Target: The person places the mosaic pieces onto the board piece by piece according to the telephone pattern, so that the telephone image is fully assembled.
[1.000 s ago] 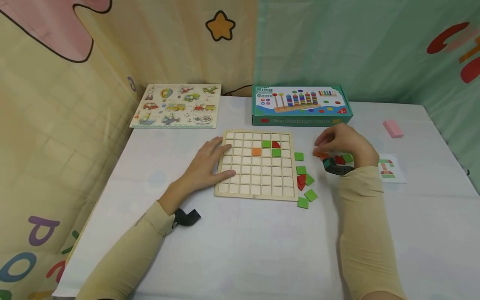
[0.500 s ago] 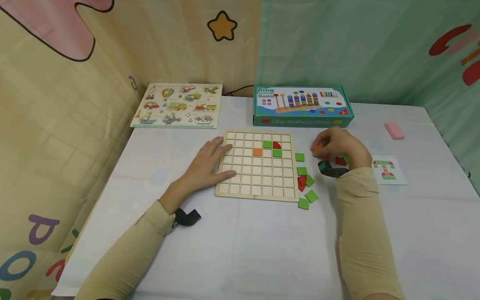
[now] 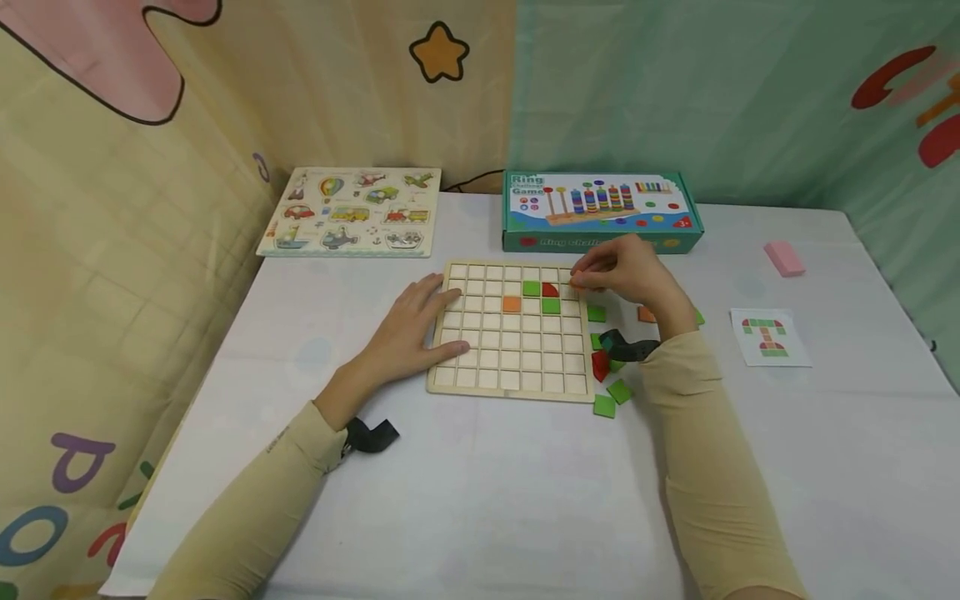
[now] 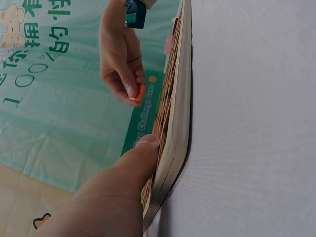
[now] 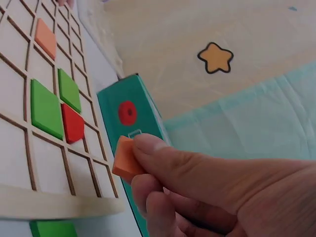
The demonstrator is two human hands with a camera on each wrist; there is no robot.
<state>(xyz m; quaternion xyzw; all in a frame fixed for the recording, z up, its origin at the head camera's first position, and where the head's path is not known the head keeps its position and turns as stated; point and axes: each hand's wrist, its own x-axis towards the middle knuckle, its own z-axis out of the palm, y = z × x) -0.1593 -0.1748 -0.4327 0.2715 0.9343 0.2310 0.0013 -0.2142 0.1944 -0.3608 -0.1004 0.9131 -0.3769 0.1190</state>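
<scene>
While my left hand [image 3: 412, 329] rests with spread, straight fingers on the board [image 3: 511, 361] at its nine o'clock edge, my right hand [image 3: 630, 268] pinches an orange piece [image 5: 127, 159] between thumb and fingers, raised near the board's two o'clock edge. From the board's middle, an orange square [image 3: 512, 305] sits towards twelve, with two green squares [image 3: 532, 288] and a red rounded piece [image 3: 550, 290] towards one. Loose green tiles [image 3: 619, 392] lie just beside the board between three and four o'clock, and a picture card [image 3: 771, 339] well apart at three.

Soft, even light covers the counter [image 3: 480, 500], with a faint shadow beside the right sleeve [image 3: 708, 454]. The left wrist view is dimmer, grayish; the right wrist view visibly bows the board [image 5: 59, 202].
</scene>
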